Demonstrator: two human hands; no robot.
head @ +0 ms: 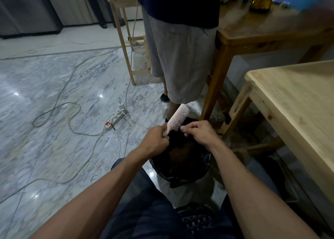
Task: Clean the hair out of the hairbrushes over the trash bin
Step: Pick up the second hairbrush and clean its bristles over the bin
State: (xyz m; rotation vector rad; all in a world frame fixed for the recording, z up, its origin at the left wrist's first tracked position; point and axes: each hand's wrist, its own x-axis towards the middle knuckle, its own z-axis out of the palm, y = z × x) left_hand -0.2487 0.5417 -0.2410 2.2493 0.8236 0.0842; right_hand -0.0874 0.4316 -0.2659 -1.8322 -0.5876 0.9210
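Observation:
A pale pink hairbrush [178, 118] points up and away over the trash bin [182, 173], which is lined with a black bag. My left hand [156, 139] grips the brush at its handle end. My right hand [198, 132] is pinched at the lower bristles, fingers closed on dark strands of hair that are barely visible against the bin. Both hands hover above the bin's opening. The bristles face right, toward my right hand.
Another person in grey shorts [180, 57] stands just beyond the bin. A light wooden table [298, 103] is at the right and a darker one [262, 27] behind it. A power strip [115, 119] and cables lie on the marble floor to the left.

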